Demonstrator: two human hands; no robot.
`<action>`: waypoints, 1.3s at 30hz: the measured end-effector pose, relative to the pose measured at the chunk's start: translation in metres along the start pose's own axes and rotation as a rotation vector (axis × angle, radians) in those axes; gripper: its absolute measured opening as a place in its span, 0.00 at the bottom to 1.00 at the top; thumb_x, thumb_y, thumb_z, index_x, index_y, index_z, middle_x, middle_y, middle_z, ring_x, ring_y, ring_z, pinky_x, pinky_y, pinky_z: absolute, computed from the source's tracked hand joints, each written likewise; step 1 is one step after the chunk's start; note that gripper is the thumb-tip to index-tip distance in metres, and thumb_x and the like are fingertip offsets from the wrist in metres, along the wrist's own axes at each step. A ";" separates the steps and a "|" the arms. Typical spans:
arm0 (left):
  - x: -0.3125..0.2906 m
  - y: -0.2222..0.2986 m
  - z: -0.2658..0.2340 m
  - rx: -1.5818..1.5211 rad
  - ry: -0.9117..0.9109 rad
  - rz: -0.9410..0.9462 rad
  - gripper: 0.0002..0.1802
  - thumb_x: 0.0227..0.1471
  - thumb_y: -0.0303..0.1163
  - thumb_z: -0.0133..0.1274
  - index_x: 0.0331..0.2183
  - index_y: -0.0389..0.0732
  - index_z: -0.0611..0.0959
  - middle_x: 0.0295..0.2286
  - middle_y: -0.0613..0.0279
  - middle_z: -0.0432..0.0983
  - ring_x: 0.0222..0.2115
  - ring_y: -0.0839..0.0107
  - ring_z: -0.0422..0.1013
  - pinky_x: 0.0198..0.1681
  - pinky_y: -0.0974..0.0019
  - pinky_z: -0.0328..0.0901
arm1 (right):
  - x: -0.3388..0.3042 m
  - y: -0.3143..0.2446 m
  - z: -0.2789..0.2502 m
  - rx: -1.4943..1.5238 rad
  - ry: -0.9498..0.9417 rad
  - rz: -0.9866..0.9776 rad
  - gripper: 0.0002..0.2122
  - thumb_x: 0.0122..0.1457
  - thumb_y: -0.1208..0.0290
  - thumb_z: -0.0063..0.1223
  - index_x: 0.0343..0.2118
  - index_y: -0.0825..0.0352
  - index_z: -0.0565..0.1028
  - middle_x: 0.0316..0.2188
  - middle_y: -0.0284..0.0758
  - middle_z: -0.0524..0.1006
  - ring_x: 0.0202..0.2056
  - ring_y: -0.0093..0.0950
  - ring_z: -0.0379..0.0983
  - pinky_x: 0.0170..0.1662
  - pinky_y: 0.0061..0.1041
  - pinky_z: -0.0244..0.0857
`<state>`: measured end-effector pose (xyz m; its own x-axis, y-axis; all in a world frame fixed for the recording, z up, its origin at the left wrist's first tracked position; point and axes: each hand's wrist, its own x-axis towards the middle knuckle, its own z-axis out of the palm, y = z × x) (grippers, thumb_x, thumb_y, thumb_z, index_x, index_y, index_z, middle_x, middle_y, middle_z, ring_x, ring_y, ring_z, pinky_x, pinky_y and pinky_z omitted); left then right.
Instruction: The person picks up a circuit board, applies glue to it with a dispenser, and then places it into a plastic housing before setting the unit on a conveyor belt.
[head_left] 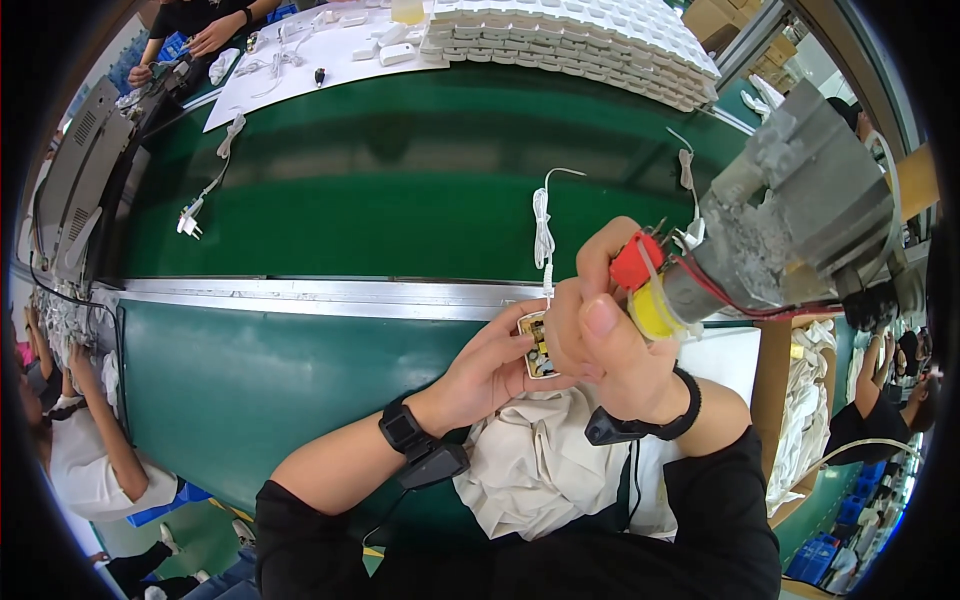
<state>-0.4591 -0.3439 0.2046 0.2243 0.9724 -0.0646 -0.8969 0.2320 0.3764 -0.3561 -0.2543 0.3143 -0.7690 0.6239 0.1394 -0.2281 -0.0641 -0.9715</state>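
My left hand (485, 375) holds a small open white adapter case (538, 347) with a circuit board showing inside it. A bundled white cable (543, 235) runs down to the case from the belt. Curled beside the case, my right hand (625, 345) touches or nearly touches it; what its fingers grip is hidden. A grey machine head (790, 200) with a red cap (636, 262) and a yellow ring (655, 312) overlaps the right hand from above. Beneath both hands lies a crumpled cream cloth (540, 460).
Beyond a metal rail (330, 292) the green belt (370, 215) carries a corded plug (190, 220) at left and another plug (690, 232) at right. White trays (580, 45) are stacked behind. A carton (775, 400) of white cables stands at right. Other people work around the line.
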 end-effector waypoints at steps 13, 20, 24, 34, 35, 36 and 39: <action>0.006 0.008 0.005 0.097 0.045 -0.043 0.23 0.57 0.26 0.34 0.54 0.40 0.57 0.51 0.52 0.58 0.51 0.60 0.62 0.55 0.52 0.59 | 0.000 -0.001 0.000 -0.001 -0.044 -0.022 0.19 0.59 0.57 0.46 0.39 0.68 0.56 0.10 0.26 0.57 0.10 0.14 0.50 0.13 0.16 0.45; 0.066 0.063 -0.012 1.496 0.023 0.490 0.21 0.52 0.30 0.47 0.48 0.36 0.66 0.42 0.52 0.66 0.42 0.61 0.68 0.44 0.57 0.67 | -0.005 -0.005 0.008 0.031 -0.071 -0.001 0.17 0.60 0.59 0.45 0.40 0.68 0.56 0.10 0.26 0.56 0.10 0.14 0.49 0.13 0.16 0.44; 0.084 0.079 -0.049 2.428 0.387 0.399 0.24 0.48 0.36 0.52 0.45 0.34 0.67 0.35 0.49 0.68 0.37 0.55 0.69 0.39 0.60 0.67 | -0.006 -0.010 0.020 0.085 -0.095 0.030 0.16 0.60 0.61 0.44 0.39 0.68 0.57 0.10 0.26 0.56 0.10 0.14 0.49 0.13 0.16 0.44; -0.048 0.234 -0.059 2.058 1.243 0.867 0.16 0.48 0.39 0.50 0.30 0.34 0.79 0.31 0.47 0.75 0.38 0.51 0.69 0.43 0.57 0.63 | -0.001 -0.007 0.009 0.095 -0.049 0.034 0.13 0.59 0.67 0.46 0.39 0.69 0.59 0.13 0.24 0.59 0.12 0.12 0.51 0.15 0.14 0.45; -0.077 0.262 -0.083 2.194 1.402 0.878 0.15 0.48 0.38 0.50 0.29 0.35 0.78 0.30 0.47 0.74 0.36 0.52 0.70 0.41 0.56 0.64 | -0.001 -0.007 0.010 0.061 -0.065 0.024 0.14 0.59 0.65 0.45 0.39 0.69 0.58 0.12 0.25 0.57 0.11 0.13 0.50 0.15 0.15 0.44; -0.095 0.277 -0.099 2.223 1.619 0.875 0.15 0.48 0.39 0.50 0.30 0.34 0.78 0.30 0.47 0.74 0.35 0.51 0.69 0.40 0.55 0.64 | 0.001 -0.006 0.008 0.020 -0.074 0.017 0.15 0.60 0.62 0.45 0.39 0.68 0.57 0.10 0.25 0.56 0.10 0.14 0.49 0.14 0.16 0.44; -0.178 0.323 -0.166 1.990 2.022 0.673 0.17 0.48 0.39 0.51 0.31 0.33 0.77 0.28 0.50 0.74 0.31 0.55 0.70 0.36 0.57 0.65 | -0.002 -0.009 0.015 0.059 -0.112 0.012 0.15 0.60 0.62 0.45 0.38 0.68 0.57 0.11 0.25 0.56 0.11 0.14 0.49 0.14 0.16 0.44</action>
<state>-0.8521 -0.4374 0.1840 -0.8377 0.1712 0.5186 0.3989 0.8405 0.3668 -0.3618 -0.2664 0.3254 -0.8328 0.5324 0.1518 -0.2510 -0.1187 -0.9607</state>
